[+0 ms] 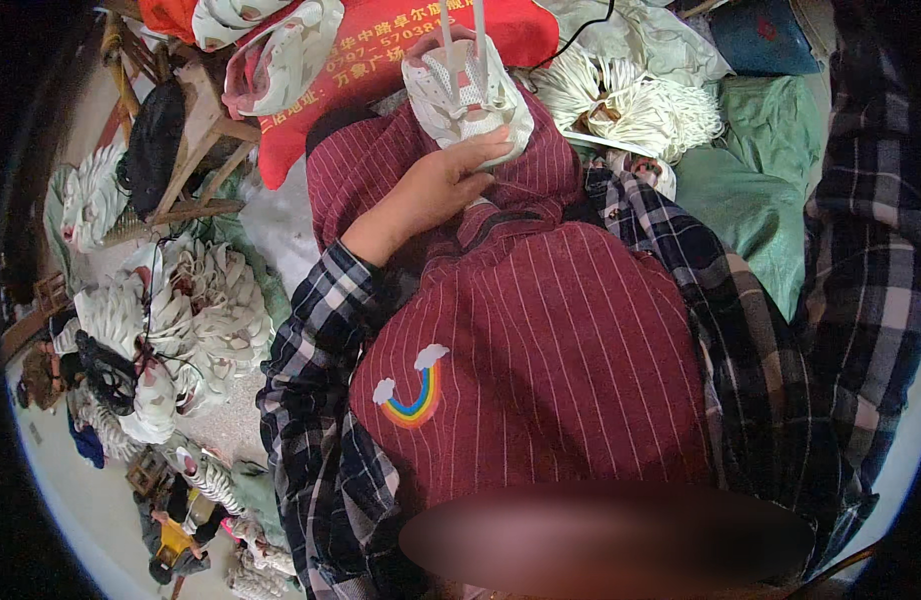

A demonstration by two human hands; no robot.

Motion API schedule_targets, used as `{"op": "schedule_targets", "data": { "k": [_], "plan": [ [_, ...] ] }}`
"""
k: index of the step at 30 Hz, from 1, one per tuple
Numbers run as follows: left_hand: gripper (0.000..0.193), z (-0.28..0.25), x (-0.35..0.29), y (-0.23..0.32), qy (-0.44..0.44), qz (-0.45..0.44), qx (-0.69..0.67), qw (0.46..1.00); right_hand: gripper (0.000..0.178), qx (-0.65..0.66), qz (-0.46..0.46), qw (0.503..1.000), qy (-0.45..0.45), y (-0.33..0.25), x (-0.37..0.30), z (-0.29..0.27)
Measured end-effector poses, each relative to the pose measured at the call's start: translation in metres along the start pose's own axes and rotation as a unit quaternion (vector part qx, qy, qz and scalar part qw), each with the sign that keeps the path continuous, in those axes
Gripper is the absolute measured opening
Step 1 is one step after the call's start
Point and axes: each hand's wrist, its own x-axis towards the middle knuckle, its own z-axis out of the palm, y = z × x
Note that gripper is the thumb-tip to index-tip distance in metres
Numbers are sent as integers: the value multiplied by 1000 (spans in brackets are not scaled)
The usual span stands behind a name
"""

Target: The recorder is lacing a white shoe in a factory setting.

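Note:
My left hand [436, 195] grips the near end of a white shoe upper [471, 95] over my lap, thumb and fingers closed on its edge. The upper has perforated mesh panels and no sole that I can see. White shoelaces [481, 45] rise from its eyelets and run past the top edge. My right hand is out of view; only its plaid sleeve [866, 230] shows, stretching upward along the right side. A maroon striped apron [541, 350] with a rainbow patch covers my body and lap.
White shoe uppers [276, 65] lie on a red bag [366, 60] beyond my lap. A bundle of white laces [631, 105] rests at far right, near green sacking [761, 170]. A wooden stool [196, 140] and heaped uppers [196, 300] stand left. Another person [176, 535] sits at lower left.

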Motion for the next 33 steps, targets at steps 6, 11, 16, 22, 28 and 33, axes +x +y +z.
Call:
{"op": "schedule_targets", "data": {
  "k": [6,11,16,22,28,33],
  "plan": [
    [22,-11,14,14,195,-218,-127,948,43,32,-6,991,-133,-12,11,-33],
    [18,-15,30,5,328,-16,152,932,42,159,76,984,-41,5,0,-62],
    [15,-19,16,-7,289,-82,151,942,43,71,85,991,-72,4,3,-38],
    [18,-35,11,-20,213,-79,113,967,44,105,75,986,110,1,-7,-11],
    [25,-59,62,56,148,7,-211,966,37,26,114,992,-48,-46,-7,-20],
    [30,-63,46,63,115,-36,-227,966,33,-273,106,880,-373,-90,42,53]
  ]
}}
